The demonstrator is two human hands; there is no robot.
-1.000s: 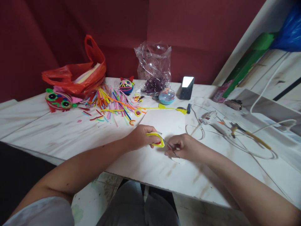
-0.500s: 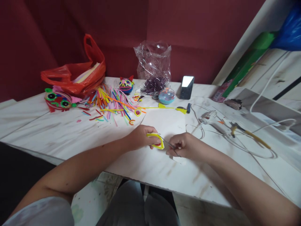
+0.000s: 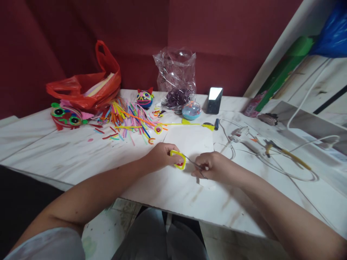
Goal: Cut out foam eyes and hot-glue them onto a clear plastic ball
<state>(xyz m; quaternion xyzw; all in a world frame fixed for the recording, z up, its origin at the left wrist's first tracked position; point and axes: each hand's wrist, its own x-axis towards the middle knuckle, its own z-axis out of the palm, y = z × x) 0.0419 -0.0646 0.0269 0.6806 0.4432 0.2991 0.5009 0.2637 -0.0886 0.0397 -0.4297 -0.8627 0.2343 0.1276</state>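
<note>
A red plastic bag (image 3: 86,86) and a clear bag (image 3: 176,77) stand at the back of a white table (image 3: 54,155). Colourful strips (image 3: 127,117) lie scattered between them. A phone (image 3: 214,100) stands nearby, right of a glue gun (image 3: 238,134).

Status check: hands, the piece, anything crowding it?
Left hand grips yellow foam loop. Right hand pinches thin metal tool against it. White paper sheet underneath.

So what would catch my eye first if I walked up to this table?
Probably the heap of bright strips at the back left, beside the red bag. Then, near the front edge, the left hand holding a yellow loop while the right hand grips a thin metal tool.
</note>
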